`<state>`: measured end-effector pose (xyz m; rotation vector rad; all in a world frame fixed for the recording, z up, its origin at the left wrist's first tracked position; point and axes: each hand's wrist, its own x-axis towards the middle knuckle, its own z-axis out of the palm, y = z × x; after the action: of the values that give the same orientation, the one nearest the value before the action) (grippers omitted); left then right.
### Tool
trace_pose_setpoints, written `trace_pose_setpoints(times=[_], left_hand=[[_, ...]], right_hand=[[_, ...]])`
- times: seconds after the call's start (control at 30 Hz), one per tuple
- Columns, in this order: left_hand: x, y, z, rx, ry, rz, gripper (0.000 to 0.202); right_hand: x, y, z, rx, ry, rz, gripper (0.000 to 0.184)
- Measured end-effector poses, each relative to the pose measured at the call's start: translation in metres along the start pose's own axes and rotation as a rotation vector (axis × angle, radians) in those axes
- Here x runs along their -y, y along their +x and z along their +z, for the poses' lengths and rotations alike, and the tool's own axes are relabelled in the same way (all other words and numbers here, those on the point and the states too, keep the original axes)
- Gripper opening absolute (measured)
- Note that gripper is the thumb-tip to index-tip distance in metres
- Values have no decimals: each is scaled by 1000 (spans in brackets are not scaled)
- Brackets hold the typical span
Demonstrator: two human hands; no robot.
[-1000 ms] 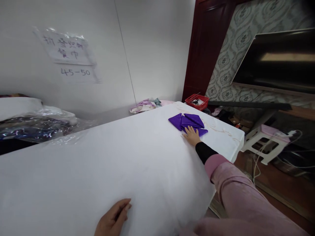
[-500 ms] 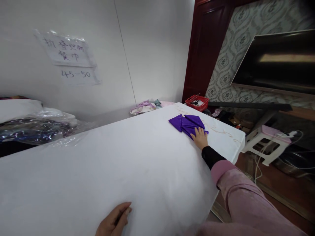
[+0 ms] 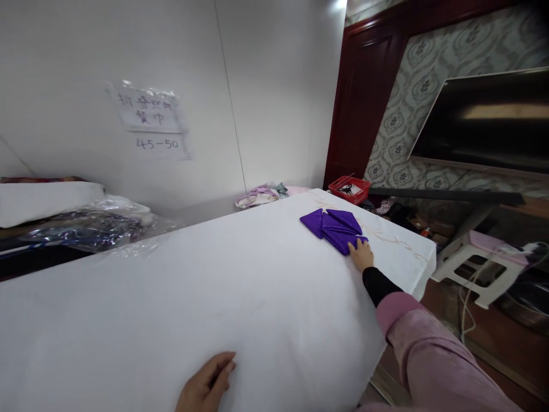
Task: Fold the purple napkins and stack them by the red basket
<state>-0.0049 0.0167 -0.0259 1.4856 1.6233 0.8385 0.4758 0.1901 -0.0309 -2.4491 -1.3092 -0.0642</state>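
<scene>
A folded purple cloth napkin [image 3: 333,227] lies at the far right of the white-covered table [image 3: 257,286], its folds forming several pointed flaps. My right hand [image 3: 362,256] reaches out to its near right edge. The fingertips rest on the cloth there, spread a little and not closed round it. Close to me, my left hand [image 3: 208,380] hovers over or rests on the white cloth. Its thumb and fingers are drawn together, with nothing visible between them.
Plastic-wrapped fabric [image 3: 98,223] is piled at the left edge. Crumpled light cloths [image 3: 259,195] and a red basket [image 3: 349,189] sit past the far edge. A white stool [image 3: 484,263] with cables stands to the right. A handwritten sign [image 3: 150,114] hangs on the wall.
My right hand has drawn back from the middle of the napkin's flap to its near edge. The flap under it looks flatter and wider. The left hand holds its pose; the view has tilted slightly.
</scene>
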Motion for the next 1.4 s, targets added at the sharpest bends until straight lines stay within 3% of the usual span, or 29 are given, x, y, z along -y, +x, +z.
trace_pose_setpoints(times=[0.07, 0.23, 0.37, 0.43, 0.53, 0.67, 0.77, 0.83, 0.97, 1.07, 1.23, 1.4], left_hand=[[-1, -1, 0, 4, 7, 17, 31], [-1, -1, 2, 24, -8, 62, 31], [5, -1, 2, -6, -11, 105, 35], [9, 1, -3, -46, 50, 143, 34], [18, 6, -20, -168, 202, 196, 32], [36, 15, -57, -346, 377, 159, 34], [48, 18, -85, -509, 513, 127, 34], [51, 15, -97, -574, 602, 84, 32], [46, 3, -101, -553, 645, -50, 26], [42, -1, -95, -566, 631, -104, 23], [44, -2, -91, -572, 586, -147, 22], [50, -6, -99, -592, 560, -187, 24]], right_hand=[[9, -15, -1, -1, 25, -99, 59], [48, -67, -1, 57, 139, -519, 51], [96, -114, -3, 218, 274, -764, 46], [127, -143, -5, 321, 330, -959, 39], [172, -198, -10, 469, 318, -1347, 21], [215, -279, -16, 442, 245, -1582, 28], [224, -330, -20, 398, 245, -1730, 35], [221, -354, -22, 405, 273, -1786, 39], [207, -373, -21, 549, 360, -1772, 42], [202, -371, -8, 598, 481, -1708, 50], [201, -364, 22, 578, 594, -1799, 79], [199, -359, 39, 590, 650, -1830, 76]])
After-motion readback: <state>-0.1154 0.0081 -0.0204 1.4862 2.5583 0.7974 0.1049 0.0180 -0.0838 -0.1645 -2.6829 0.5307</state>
